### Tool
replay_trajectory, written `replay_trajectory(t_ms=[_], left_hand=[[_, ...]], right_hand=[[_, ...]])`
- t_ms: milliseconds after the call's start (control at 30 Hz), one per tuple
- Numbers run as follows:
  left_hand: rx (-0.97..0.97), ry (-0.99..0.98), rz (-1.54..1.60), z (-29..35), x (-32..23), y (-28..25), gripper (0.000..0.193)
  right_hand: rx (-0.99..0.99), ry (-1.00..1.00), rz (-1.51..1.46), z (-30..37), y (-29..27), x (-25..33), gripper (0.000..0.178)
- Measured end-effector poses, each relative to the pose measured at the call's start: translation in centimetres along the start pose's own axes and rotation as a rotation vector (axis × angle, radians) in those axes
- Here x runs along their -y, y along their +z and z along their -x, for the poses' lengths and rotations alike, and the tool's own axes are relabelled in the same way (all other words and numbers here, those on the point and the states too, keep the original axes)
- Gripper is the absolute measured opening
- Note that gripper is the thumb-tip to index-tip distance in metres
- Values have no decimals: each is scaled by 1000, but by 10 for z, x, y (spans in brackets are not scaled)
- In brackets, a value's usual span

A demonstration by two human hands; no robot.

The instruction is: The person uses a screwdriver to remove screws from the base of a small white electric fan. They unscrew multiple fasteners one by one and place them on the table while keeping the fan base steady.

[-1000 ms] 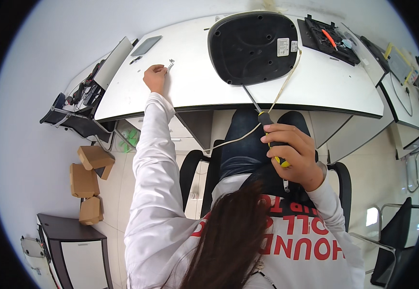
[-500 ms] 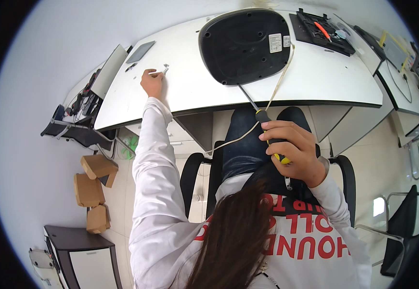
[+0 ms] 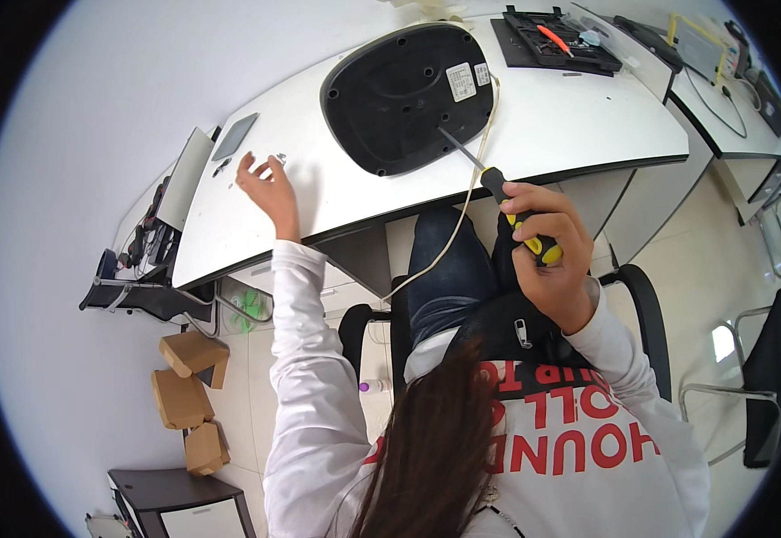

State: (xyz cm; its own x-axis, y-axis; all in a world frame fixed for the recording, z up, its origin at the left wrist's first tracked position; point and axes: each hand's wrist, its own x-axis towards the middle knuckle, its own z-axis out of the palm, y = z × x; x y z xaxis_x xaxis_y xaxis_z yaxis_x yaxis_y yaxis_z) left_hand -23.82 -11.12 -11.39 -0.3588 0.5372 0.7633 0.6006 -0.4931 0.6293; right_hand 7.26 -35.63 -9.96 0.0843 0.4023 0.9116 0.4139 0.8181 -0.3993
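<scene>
A wide black plastic housing lies with its underside up on the white desk, with screw holes around it and white labels near its right side. My right hand is wrapped round the black-and-yellow handle of a screwdriver. Its shaft points up and left over the housing's lower right part; whether the tip touches a hole I cannot tell. Over the desk's left part, my left hand has its fingers apart and seems to hold nothing. Several small metal screws lie beside its fingertips.
A grey flat device lies on the desk's far left. An open black tool case with an orange-handled tool sits at the back right. A pale cable hangs over the front edge. Cardboard boxes stand on the floor at left.
My left hand has drawn back slightly from the screws and its fingers have parted. The screwdriver tip has shifted from the housing's near edge to over its underside. The whole view has turned a little.
</scene>
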Motion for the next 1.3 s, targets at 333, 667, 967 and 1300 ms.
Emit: replay_trajectory(t_ms=[333, 667, 967, 1300], left_hand=[[636, -256, 587, 65, -78, 27, 65], [804, -400, 534, 63, -71, 33, 52], [530, -545, 918, 69, -81, 40, 43], [509, -614, 997, 66, -79, 38, 45]], right_hand=[[-56, 28, -14, 4, 0, -13, 26], [-83, 38, -36, 1, -3, -12, 26], [-85, 18, -82, -4, 7, -20, 25], [15, -8, -10, -18, 18, -11, 36]])
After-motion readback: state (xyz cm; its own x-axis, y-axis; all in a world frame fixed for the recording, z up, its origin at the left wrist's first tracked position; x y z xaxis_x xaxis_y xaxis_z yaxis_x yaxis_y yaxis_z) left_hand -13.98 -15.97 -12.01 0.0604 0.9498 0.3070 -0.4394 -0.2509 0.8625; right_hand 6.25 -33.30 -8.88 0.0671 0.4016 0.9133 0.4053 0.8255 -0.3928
